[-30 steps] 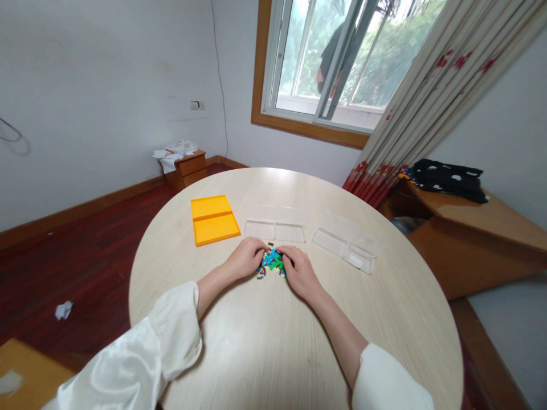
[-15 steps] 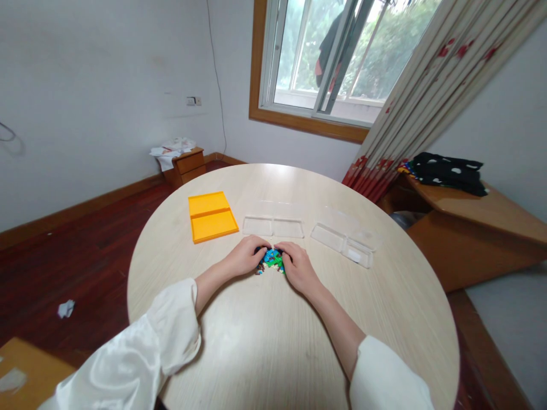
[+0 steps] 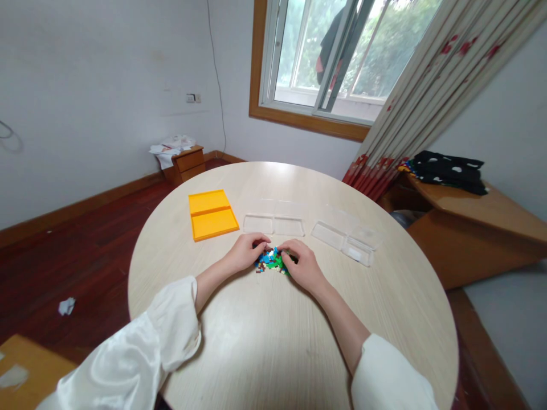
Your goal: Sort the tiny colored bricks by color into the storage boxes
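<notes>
Building pieces, small, plastic, one loose pile [image 3: 270, 262]: lying near the middle of the round pale wood-grain tabletop [image 3: 239, 341], between the two hands, and showing blue, green, brown, white and cream. Left hand [image 3: 247, 251]: resting at the pile's left edge, its fingers bending over the outer pieces, its thumb lying apart from them in a narrow grip; whether it is holding a piece, one cannot tell. Right hand [image 3: 304, 265]: bordering the right edge, its fingers curving inward and covering some pieces, its grip likewise narrow; whether it is holding any, one cannot tell. Sleeves [image 3: 115, 364], white, glossy: covering both arms down to the forearms. Yellow two-section tray [image 3: 213, 223]: lying beyond the left hand, well apart from the pile. Clear plastic box [image 3: 258, 224], two sections: sitting just beyond the pile. Second clear plastic box [image 3: 329, 234]: sitting beyond the right hand, slanting, a whitish patch showing in its nearer section. Surroundings: papers [image 3: 173, 145] are covering a small wooden cabinet [image 3: 191, 164]; a pale curtain with red flowers [image 3: 427, 102] is hanging beside the window [image 3: 299, 57]; a black cloth with white spots [image 3: 448, 171] is lying on a brown wooden desk [image 3: 453, 239]; crumpled white paper [image 3: 66, 306] is lying on the dark red floor [image 3: 106, 228].
</notes>
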`<move>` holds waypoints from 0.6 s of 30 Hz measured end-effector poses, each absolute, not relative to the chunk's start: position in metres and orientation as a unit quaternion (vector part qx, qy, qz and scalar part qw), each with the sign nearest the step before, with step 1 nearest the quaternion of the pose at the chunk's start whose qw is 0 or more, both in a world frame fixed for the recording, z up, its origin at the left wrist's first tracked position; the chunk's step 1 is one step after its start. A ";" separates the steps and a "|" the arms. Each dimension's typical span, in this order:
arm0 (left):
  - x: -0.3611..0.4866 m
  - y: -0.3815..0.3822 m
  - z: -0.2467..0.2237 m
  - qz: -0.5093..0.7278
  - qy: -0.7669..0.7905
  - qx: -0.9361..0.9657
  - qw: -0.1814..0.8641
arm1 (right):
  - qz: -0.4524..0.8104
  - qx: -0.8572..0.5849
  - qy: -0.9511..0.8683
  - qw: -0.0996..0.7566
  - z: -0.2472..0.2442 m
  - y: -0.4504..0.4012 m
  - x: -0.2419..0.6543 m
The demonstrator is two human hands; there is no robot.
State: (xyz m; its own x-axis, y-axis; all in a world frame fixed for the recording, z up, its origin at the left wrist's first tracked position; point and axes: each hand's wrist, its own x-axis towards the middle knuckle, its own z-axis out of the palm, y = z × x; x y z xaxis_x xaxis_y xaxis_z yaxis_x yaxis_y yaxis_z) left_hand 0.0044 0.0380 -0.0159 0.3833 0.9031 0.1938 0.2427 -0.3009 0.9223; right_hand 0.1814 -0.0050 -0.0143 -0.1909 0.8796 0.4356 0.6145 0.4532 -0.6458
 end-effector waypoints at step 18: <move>0.007 0.040 -0.007 0.442 0.406 0.600 0.528 | 0.163 -0.487 -0.801 0.307 -0.013 -0.004 0.192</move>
